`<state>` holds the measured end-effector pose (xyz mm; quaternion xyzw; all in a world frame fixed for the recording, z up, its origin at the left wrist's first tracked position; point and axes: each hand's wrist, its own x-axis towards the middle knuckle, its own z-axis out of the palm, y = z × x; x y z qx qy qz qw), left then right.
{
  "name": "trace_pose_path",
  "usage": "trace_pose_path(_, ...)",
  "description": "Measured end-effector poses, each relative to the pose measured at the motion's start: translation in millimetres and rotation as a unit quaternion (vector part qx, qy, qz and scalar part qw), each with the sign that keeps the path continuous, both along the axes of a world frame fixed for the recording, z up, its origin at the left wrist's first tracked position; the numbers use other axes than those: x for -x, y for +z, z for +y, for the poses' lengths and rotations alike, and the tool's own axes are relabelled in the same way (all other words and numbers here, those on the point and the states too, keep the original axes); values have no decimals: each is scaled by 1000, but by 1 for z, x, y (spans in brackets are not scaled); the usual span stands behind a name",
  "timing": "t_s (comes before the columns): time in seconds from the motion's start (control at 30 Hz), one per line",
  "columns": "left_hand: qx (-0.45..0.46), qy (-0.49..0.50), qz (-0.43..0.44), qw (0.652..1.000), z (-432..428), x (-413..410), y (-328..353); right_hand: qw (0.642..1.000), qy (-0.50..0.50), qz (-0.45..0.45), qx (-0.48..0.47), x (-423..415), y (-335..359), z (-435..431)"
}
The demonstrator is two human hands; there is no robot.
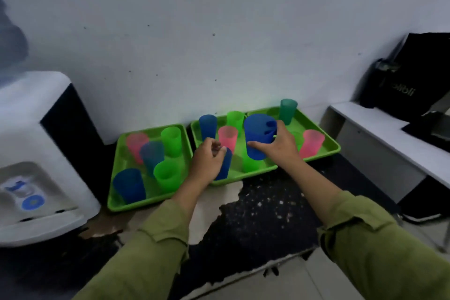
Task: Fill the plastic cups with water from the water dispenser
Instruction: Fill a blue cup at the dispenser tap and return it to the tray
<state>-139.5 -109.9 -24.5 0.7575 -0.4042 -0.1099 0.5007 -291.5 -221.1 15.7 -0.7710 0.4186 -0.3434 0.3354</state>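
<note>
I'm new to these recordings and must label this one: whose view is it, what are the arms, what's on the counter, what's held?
No machine here: one camera on a person's head looks down at their own hands. The right hand grips a blue cup by its rim. The left hand is at a second blue cup; its grip is unclear. Coloured cups stand in green trays on the counter. The water dispenser is on the left.

Cups (pixel 170 137) crowd both trays (pixel 121 153), open counter (pixel 255 214) in front, water dispenser (pixel 36 153) seemingly close left
</note>
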Motion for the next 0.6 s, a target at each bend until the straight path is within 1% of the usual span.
trace_pose_path(0.13, 20, -5, 9, 1000, -69, 6, 3, 999, -34, 2, -6, 3, 3, -66)
trace_pose_path(0.33, -25, -17, 11, 999, -161, 21, 4, 997, -41, -19, -65, 7, -3, -165)
trace_pose_path(0.43, -68, -31, 7, 997, -196, 26, -2, 994, -31, -6, -102, 1, -12, -203)
trace_pose_path(0.6, -201, -30, 0, 979, -253, 20, -25, 988, 11, 16, -154, -19, -36, -266)
